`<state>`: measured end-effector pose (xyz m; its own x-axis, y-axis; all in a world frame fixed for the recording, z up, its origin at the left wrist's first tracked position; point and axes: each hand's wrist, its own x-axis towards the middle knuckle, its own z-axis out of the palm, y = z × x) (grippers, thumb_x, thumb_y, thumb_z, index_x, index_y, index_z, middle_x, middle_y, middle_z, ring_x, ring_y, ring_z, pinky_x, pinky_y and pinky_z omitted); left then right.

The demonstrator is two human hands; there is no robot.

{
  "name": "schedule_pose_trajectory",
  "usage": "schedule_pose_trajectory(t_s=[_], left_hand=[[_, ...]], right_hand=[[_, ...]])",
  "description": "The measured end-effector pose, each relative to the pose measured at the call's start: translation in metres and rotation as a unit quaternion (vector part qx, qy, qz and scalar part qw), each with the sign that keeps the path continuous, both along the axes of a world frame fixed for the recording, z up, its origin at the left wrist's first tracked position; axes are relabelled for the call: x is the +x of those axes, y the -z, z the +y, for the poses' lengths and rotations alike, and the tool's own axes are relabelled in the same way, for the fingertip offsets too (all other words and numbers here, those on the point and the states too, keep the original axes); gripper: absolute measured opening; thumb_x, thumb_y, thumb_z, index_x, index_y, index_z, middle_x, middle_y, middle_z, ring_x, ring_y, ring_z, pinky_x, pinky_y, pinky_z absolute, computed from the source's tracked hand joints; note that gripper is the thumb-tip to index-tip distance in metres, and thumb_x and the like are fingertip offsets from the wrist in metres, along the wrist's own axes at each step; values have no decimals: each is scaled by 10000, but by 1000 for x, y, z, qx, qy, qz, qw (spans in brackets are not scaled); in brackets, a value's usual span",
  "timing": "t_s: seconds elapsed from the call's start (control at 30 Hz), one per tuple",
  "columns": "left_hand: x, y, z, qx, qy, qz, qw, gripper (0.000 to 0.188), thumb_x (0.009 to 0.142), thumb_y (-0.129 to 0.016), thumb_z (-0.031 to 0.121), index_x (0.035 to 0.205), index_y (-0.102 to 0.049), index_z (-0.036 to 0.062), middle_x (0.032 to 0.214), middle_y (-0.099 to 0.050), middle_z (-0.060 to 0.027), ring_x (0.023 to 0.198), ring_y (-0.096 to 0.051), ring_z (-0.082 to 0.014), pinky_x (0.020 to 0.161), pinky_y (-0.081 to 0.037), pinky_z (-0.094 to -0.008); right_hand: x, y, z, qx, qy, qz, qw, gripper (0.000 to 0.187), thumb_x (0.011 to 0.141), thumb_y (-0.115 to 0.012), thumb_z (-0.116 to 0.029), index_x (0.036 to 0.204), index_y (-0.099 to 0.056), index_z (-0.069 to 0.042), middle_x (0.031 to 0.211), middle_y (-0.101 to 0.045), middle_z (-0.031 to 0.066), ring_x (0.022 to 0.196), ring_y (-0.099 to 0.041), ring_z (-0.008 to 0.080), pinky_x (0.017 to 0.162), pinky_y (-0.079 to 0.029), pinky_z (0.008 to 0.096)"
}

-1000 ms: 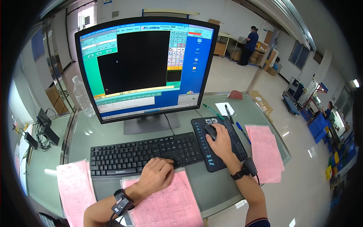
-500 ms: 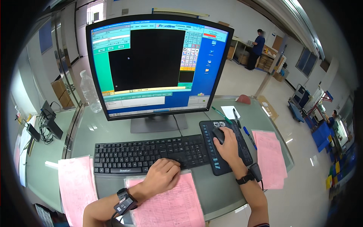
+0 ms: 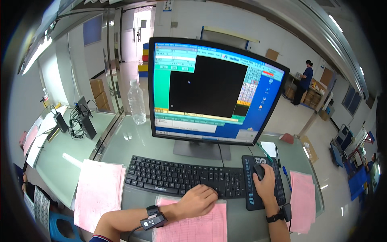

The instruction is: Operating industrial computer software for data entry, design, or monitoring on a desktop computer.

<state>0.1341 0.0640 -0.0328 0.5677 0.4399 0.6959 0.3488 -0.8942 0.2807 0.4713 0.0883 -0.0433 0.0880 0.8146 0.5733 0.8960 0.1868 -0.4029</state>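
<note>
Pink sheets (image 3: 98, 193) on my left, then the keyboard (image 3: 169, 177) on the bench (image 3: 238, 222); my left hand (image 3: 199, 201) curls at its near edge, closed or not, I can't tell. Here's the mouse (image 3: 259, 171) on its pad (image 3: 250, 201), my right hand (image 3: 266, 184) clasped over it, blue pen (image 3: 286, 177) beyond.

Left hand (image 3: 198, 201) and right hand (image 3: 265, 182): bare. Each wrist bears a black strap (image 3: 275, 218), boxy black module (image 3: 154, 221) and dark cable (image 3: 134, 232). Left sleeve (image 3: 98, 239): dark blue, red-and-white trim.
</note>
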Motion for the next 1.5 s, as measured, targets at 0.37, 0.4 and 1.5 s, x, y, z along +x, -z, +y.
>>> schedule_pose_trajectory(t_s=[0.37, 0.4, 1.5], left_hand=[[0, -3, -1, -10, -5, 3, 1000, 103, 855, -753, 67, 914, -669, 52, 1016, -744, -61, 917, -689, -236, 832, -538, -354], [-1, -3, 1, -16, 2, 2, 1000, 103, 855, -753, 67, 914, -669, 52, 1016, -744, -61, 917, -689, -236, 832, -538, -354], [-1, -3, 1, -20, 14, -7, 1000, 112, 868, -735, 73, 954, -668, 45, 989, -703, -83, 967, -673, -277, 875, -528, -395]], right_hand=[[-1, 1, 1, 0, 13, -5, 1000, 522, 875, -780, -154, 1340, -603, 4, 1348, -616, 237, 1254, -578, 448, 1099, -464, 490], [-1, 0, 3, 7, 7, -7, 1000, 521, 877, -779, -153, 1342, -602, 4, 1351, -616, 235, 1253, -579, 448, 1097, -466, 489], [-1, 1, 2, 5, 9, 0, 1000, 521, 880, -792, -156, 1345, -605, -14, 1370, -617, 210, 1248, -593, 434, 1084, -480, 488]])
